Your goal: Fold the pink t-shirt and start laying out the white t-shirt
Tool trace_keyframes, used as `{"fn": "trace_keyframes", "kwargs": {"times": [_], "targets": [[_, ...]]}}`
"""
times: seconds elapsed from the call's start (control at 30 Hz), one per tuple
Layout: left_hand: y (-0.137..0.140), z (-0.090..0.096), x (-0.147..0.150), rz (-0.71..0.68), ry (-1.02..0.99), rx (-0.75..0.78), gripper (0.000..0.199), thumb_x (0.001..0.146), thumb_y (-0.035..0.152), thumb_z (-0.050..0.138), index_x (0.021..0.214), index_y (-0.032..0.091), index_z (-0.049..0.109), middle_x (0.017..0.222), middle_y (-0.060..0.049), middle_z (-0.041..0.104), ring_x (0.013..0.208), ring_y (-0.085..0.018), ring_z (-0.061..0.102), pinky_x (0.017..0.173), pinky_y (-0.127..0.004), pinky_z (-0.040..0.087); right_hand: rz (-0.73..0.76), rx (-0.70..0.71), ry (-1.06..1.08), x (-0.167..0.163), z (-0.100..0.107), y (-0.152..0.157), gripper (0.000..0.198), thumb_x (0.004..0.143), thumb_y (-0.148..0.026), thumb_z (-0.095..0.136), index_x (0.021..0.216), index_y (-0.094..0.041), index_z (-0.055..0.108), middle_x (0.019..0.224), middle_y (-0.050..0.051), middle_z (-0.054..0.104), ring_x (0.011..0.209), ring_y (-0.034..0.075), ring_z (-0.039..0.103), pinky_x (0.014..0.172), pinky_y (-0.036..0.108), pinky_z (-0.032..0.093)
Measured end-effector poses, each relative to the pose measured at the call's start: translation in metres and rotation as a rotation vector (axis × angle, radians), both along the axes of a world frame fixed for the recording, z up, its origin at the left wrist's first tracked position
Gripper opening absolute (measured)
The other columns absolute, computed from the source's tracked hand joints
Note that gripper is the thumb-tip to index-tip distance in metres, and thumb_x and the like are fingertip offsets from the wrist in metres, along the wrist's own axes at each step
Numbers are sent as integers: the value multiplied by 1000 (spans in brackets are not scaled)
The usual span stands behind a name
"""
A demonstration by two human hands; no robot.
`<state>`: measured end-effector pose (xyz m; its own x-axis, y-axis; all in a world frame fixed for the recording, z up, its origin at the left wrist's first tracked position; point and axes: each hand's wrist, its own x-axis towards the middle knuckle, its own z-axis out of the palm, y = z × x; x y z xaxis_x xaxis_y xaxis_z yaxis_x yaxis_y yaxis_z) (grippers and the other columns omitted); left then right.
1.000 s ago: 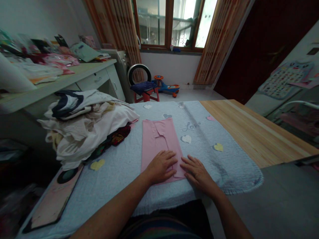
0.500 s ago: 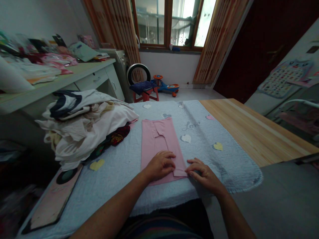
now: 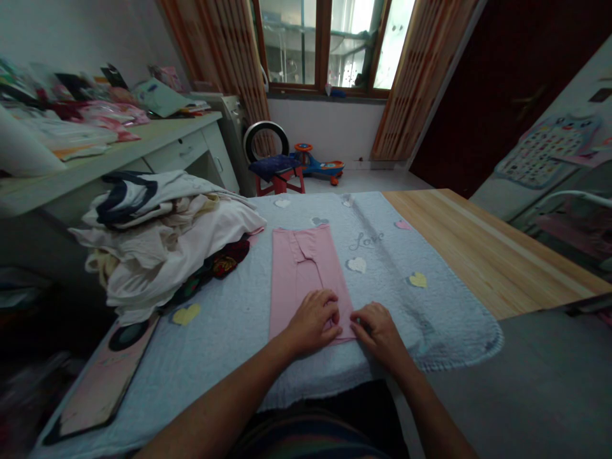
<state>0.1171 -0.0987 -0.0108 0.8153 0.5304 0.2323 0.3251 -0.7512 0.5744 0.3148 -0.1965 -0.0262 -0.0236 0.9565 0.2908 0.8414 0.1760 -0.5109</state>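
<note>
A pink garment (image 3: pixel 306 280), folded into a long rectangle, lies flat in front of me; its exact kind does not show. My left hand (image 3: pixel 318 322) rests on its near end with curled fingers, thumb and fingertips gathered on the cloth. At the near right corner, my right hand (image 3: pixel 377 331) pinches the garment's edge between thumb and fingers. Both hands are close together, and they hide part of the lower hem. A folded flap shows in the garment's upper middle. Beneath everything spreads a light blue blanket (image 3: pixel 392 299) with heart patterns.
Left of the garment is a heaped pile of clothes (image 3: pixel 176 236), mostly white. A pink flat panel (image 3: pixel 105 376) lies at the near left. Bare wooden tabletop (image 3: pixel 482 248) shows on the right. Behind stand a cluttered desk (image 3: pixel 182 146), a stool (image 3: pixel 282 178) and a blue ride-on toy (image 3: pixel 325 167).
My right hand has moved slightly left, toward the left hand. The garment's near edge has been drawn in and looks straighter. My left hand has shifted only a little.
</note>
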Motion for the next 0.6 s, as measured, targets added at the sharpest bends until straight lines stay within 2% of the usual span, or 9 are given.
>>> {"fn": "trace_keyframes", "kwargs": {"times": [0.17,0.43,0.6], "targets": [[0,2,-3,-33,-15,7,16,80,22,71,94,22,63,124,-6,55,120,-24,49,109,-43,34,35,0,-31,1,3,-3,11,87,-19,63,97,-23,66,90,4,60,92,23,54,88,39,41],[1,0,-5,-131,-60,21,18,85,19,68,101,25,70,121,-6,61,115,-22,54,105,-41,38,61,-9,6,5,7,-5,5,85,-18,63,83,-22,62,84,2,58,88,20,53,85,36,42],[2,-4,-6,-147,-92,30,14,87,20,66,100,25,71,116,-5,63,111,-21,56,101,-39,40,20,-13,12,3,8,-6,7,87,-20,60,80,-21,60,87,4,59,91,21,55,86,38,45]]}}
